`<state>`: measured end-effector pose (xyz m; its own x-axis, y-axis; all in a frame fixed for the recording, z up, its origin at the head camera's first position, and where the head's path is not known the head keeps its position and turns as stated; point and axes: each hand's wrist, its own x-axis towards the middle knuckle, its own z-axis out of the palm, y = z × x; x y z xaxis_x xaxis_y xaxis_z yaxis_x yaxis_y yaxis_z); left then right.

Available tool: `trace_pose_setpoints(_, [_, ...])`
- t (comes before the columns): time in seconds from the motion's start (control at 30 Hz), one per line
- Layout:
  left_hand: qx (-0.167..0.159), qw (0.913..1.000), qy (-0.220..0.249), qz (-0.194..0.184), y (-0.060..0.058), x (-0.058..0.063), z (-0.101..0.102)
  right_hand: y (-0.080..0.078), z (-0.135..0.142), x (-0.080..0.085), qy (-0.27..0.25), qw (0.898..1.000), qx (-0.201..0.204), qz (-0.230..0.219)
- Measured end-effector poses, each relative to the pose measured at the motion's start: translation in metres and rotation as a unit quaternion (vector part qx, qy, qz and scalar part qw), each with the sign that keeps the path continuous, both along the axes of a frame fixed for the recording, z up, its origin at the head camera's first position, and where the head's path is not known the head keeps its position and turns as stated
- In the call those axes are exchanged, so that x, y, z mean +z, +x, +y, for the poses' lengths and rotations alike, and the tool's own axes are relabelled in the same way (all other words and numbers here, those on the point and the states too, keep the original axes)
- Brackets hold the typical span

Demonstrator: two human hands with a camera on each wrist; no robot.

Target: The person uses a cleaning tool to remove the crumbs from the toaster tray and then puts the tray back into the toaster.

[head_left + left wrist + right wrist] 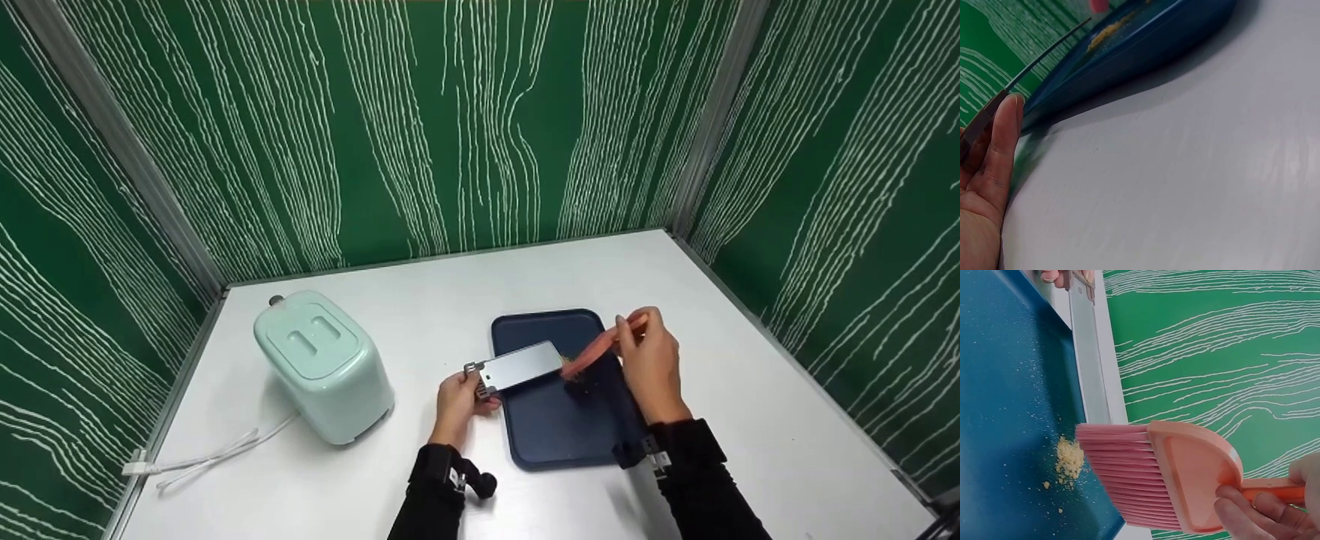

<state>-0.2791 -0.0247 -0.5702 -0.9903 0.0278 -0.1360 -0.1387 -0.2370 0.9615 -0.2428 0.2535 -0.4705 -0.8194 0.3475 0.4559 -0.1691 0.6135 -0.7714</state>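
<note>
My left hand (455,405) pinches the end of a flat metal crumb tray (523,366), which is held tilted above the left part of a dark blue tray (559,442). With my right hand (654,367) I grip the orange handle of a small brush (1196,478). The pink bristles (1126,475) are at the far end of the crumb tray. Yellow crumbs (1069,457) lie in a small heap on the blue tray below, with finer specks scattered around. In the left wrist view the crumb tray (1044,55) appears edge-on.
A mint-green toaster (322,367) stands on the left of the white table (442,307). Its white cord (225,450) runs to the table's left edge. Green panels with white lines (480,150) enclose the back and sides.
</note>
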Motion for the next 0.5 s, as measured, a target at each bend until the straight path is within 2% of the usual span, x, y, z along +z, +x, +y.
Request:
trace_pose_setpoints(0.2, [-0.004, 0.9999, 0.004, 0.009, -0.002, 0.002, 0.001, -0.001, 0.000, 0.003, -0.022, 0.999, -0.017, 0.047])
trace_pose_setpoints(0.3, [-0.003, 1.0000, 0.003, 0.008, -0.002, 0.000, -0.001, -0.003, -0.003, -0.001, -0.042, 0.997, -0.005, 0.065])
trace_pose_setpoints(0.5, [-0.005, 1.0000, -0.001, 0.008, -0.001, -0.002, -0.004, -0.005, -0.017, -0.012, -0.095, 0.992, 0.038, 0.067])
